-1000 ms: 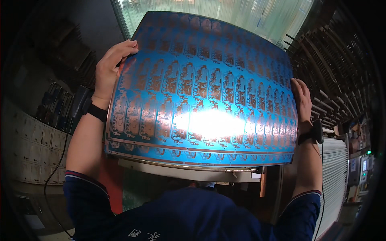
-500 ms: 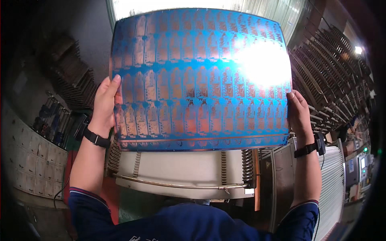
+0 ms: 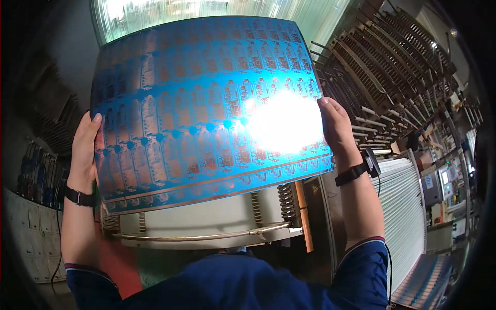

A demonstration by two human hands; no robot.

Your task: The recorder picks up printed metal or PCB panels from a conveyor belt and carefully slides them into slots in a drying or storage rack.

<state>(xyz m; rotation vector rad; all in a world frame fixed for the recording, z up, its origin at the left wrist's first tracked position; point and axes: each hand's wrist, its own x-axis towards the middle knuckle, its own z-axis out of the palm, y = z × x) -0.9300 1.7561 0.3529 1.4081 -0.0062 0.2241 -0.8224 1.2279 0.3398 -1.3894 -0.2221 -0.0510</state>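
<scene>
A large copper circuit board panel (image 3: 170, 116) with a repeating blue pattern is held up in front of me, tilted so that its right side sits higher. My left hand (image 3: 85, 147) is closed on its left edge, thumb on the near face. On the opposite edge my right hand (image 3: 338, 124) grips the panel, with the thumb side showing and the other fingers partly hidden. A bright glare covers part of the panel's right half. Below the panel's lower edge lies a pale machine bed (image 3: 196, 214) with rollers at its sides and a metal bar (image 3: 206, 236) along its front.
Slotted racks (image 3: 382, 67) fill the upper right. A white ribbed rack (image 3: 398, 212) stands to my right, with similar blue-and-copper panels (image 3: 423, 281) beside its lower end. Lockers (image 3: 31, 232) stand at left. A ribbed translucent sheet (image 3: 217, 8) hangs beyond the panel.
The panel and both hands have shifted left in the picture, and the panel has tilted, its left side lower. My view has turned, bringing in the blue-and-copper panels at lower right.
</scene>
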